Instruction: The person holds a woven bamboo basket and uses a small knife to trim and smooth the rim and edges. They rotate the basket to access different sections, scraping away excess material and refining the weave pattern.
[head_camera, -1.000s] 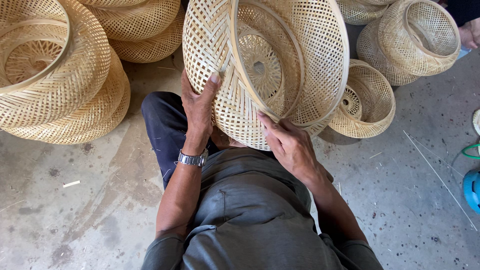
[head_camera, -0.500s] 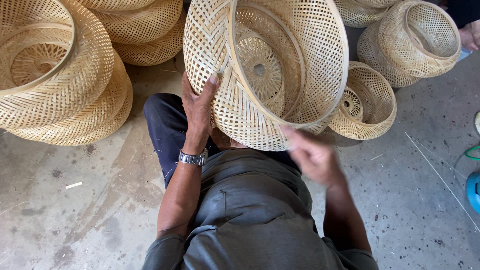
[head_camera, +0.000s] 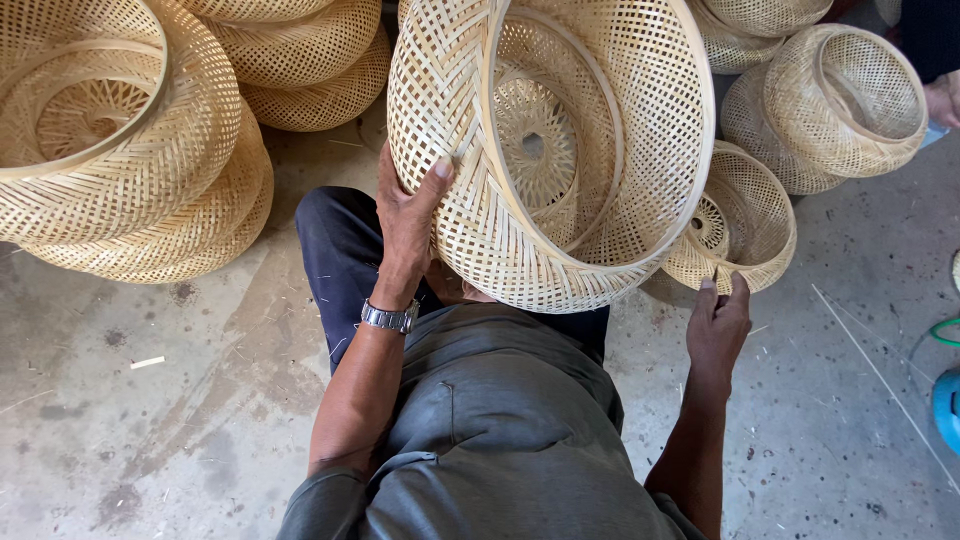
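Note:
A large woven bamboo basket stands tilted on its side over my lap, its open mouth facing right. My left hand, with a metal watch on the wrist, grips its woven wall from the left. My right hand is off the big basket and reaches to the right, fingers touching the rim of a smaller woven basket on the floor. Whether those fingers close on that rim I cannot make out.
Stacks of woven bamboo baskets fill the left and the back. More baskets lie at the right rear, near another person's hand. The concrete floor holds bamboo slivers. A blue object and green cord sit at the right edge.
My right hand has let go of the big basket's lower wall and moved right to the smaller basket's rim. The big basket has tipped up slightly; my left hand keeps its hold.

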